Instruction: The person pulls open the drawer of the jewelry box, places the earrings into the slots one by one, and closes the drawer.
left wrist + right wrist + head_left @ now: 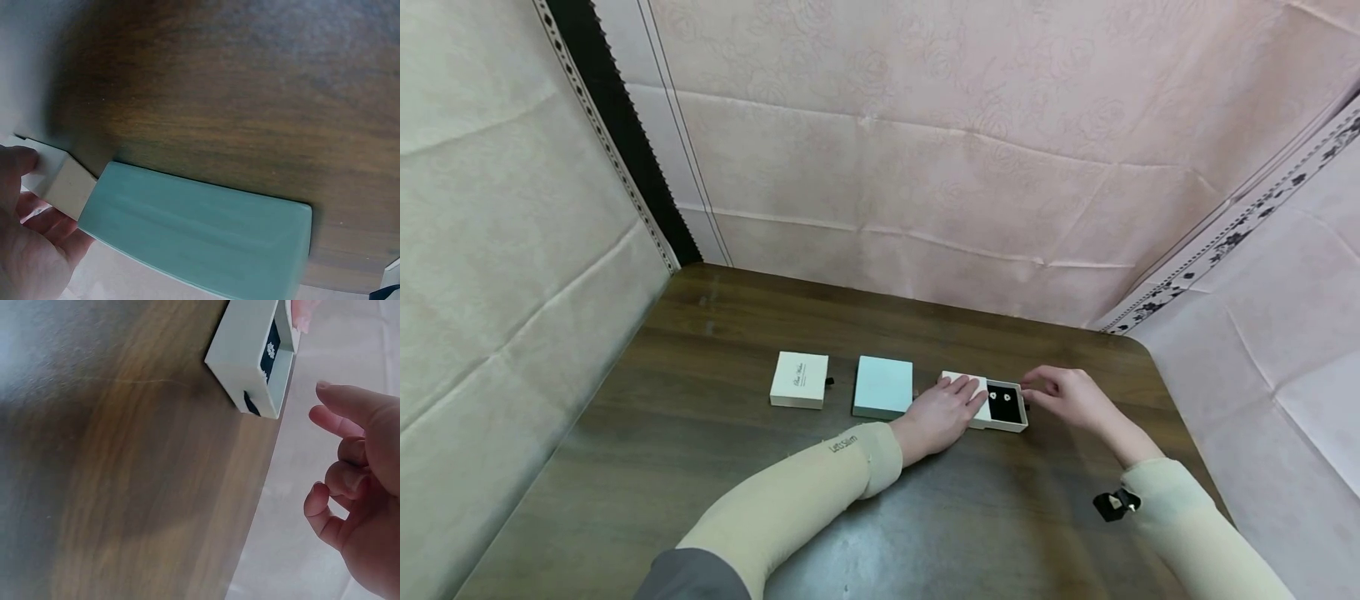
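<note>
In the head view a white slide-out jewelry box (965, 382) lies on the table with its drawer (1006, 427) pulled out to the right. Two small whitish studs (1007, 397) sit on the drawer's black lining. My left hand (942, 414) holds the box's sleeve, fingers across the top. In the left wrist view its thumb (24, 160) is against one side of the box. Just right of the drawer's end is my right hand (1071, 400). Its fingers are loosely bent and hold nothing, and the right wrist view shows them apart from the drawer's black pull tab (251, 404).
A light blue box (883, 385) stands left of the white one, close to my left forearm. Farther left is another white box (799, 379) with printed lettering and a black tab. Cloth walls (880, 183) enclose the brown wooden table (700, 467) at the back and sides.
</note>
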`<state>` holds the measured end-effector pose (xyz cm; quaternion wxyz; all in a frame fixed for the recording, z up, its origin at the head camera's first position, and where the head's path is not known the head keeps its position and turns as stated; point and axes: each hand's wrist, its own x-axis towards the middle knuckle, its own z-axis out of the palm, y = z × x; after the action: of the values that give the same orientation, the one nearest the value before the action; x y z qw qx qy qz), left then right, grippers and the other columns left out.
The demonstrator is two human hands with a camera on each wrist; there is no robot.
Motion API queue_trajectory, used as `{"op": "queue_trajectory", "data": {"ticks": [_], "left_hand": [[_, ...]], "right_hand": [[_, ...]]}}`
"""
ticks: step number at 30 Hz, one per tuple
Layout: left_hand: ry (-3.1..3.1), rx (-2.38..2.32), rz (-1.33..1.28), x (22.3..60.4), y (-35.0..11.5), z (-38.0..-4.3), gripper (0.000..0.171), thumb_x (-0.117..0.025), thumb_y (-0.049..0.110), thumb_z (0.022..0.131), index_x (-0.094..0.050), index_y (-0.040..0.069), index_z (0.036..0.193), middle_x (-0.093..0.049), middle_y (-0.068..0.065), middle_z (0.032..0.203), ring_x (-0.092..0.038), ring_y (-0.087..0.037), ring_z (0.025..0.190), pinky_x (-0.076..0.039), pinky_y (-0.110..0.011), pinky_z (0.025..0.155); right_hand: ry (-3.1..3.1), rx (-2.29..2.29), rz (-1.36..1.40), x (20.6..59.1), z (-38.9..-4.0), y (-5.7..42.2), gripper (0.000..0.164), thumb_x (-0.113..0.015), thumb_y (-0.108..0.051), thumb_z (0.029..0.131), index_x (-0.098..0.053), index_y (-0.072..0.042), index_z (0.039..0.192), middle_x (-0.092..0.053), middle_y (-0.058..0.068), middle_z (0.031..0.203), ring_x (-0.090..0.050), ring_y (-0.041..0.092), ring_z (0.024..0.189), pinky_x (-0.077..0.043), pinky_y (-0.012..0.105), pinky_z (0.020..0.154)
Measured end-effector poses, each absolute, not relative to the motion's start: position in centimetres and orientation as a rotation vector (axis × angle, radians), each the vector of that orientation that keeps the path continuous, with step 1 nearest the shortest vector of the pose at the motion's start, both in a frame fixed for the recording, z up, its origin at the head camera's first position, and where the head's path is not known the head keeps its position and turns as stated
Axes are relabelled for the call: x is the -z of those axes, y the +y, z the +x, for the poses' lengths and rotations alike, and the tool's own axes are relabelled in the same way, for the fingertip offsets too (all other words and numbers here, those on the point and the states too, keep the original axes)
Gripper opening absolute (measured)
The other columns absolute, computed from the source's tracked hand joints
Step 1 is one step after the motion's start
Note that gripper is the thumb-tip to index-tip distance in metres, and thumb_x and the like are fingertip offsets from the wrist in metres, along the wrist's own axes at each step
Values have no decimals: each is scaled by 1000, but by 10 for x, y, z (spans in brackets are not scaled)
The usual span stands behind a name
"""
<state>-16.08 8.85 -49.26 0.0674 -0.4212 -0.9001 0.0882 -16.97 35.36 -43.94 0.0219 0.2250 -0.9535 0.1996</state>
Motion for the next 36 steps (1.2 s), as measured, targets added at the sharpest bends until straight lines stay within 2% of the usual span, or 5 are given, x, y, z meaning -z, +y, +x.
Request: {"op": "queue_trajectory", "data": {"ticks": [9, 23, 36], "left_hand": [[-2676, -286, -1287, 492, 87, -161, 49, -47, 29, 116, -46, 20, 164, -45, -4, 167, -43, -17, 154, -42, -32, 121], [-2676, -278, -1277, 495, 88, -161, 48, -44, 24, 116, -46, 21, 164, -45, -4, 167, -43, -17, 154, -41, -32, 121], [-2704, -284, -1281, 490, 87, -160, 48, -42, 24, 117, -44, 21, 165, -43, -3, 169, -42, -16, 155, -41, -32, 122]], "right_hand": [[-2939, -610, 678, 445, -162, 362, 24, -81, -15, 96, -77, -3, 117, -42, -12, 66, -36, 1, 56, -37, 27, 57], [-3050, -653, 579, 460, -155, 375, 31, -75, -18, 102, -74, -2, 129, -47, -8, 67, -41, 3, 58, -38, 27, 57], [-3085, -811, 547, 469, -157, 380, 23, -72, -17, 104, -78, -4, 121, -49, -7, 68, -43, 4, 59, -40, 26, 57]]}}
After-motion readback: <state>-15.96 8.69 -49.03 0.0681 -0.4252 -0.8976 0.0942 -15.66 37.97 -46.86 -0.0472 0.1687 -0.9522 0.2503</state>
